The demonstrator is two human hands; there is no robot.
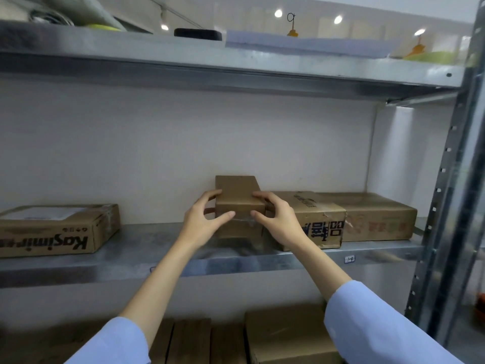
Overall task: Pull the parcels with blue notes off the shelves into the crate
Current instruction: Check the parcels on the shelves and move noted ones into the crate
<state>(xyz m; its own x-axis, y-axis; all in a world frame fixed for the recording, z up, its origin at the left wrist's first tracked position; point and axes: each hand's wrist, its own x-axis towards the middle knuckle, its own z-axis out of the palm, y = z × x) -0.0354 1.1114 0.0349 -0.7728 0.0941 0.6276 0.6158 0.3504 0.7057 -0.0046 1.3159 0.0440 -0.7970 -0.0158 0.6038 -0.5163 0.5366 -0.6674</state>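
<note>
1. The fingers [213, 193] of the left hand [203, 222] curl over the left top edge of a small brown box [237, 191], with the thumb on its front face
2. The right hand [279, 222] mirrors this, fingers over the right top edge and thumb on the front, so both hands grip the box
3. The small brown box sits at the centre of the frame on the middle metal shelf [147, 248], just beside a printed box [315, 214] to its right
4. A plain box [378, 216] lies further right; a box marked Kasimir [52, 232] lies at the left edge, well apart
5. Pale blue sleeves [380, 324] fill the lower corners
</note>
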